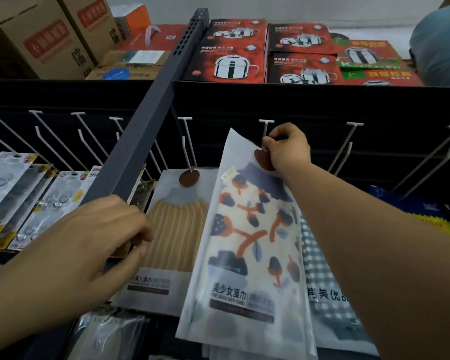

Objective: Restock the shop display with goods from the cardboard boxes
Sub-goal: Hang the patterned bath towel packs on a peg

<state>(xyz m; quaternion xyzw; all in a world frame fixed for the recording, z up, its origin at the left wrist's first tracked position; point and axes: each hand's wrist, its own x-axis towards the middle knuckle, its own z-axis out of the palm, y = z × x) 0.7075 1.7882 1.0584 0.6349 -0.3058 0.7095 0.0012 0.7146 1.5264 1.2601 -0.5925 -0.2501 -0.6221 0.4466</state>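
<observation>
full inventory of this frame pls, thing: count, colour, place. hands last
floral towel pack: 1, cream with orange and navy print, at the centre peg hook, top corner pinched
striped towel pack: 1, tan, hanging on the hook to its left
checked towel pack: 1, grey-white, partly behind the floral pack
adhesive hook cards: several, clear and silver, lower left
empty peg hooks: many, white, across the black back panel
upright post: 1, dark grey, centre left
pot boxes: several, red, top shelf
cardboard boxes: 2, brown, top left
left hand: by the post, on goods left of the striped pack
right hand: pinches the floral pack's top
</observation>
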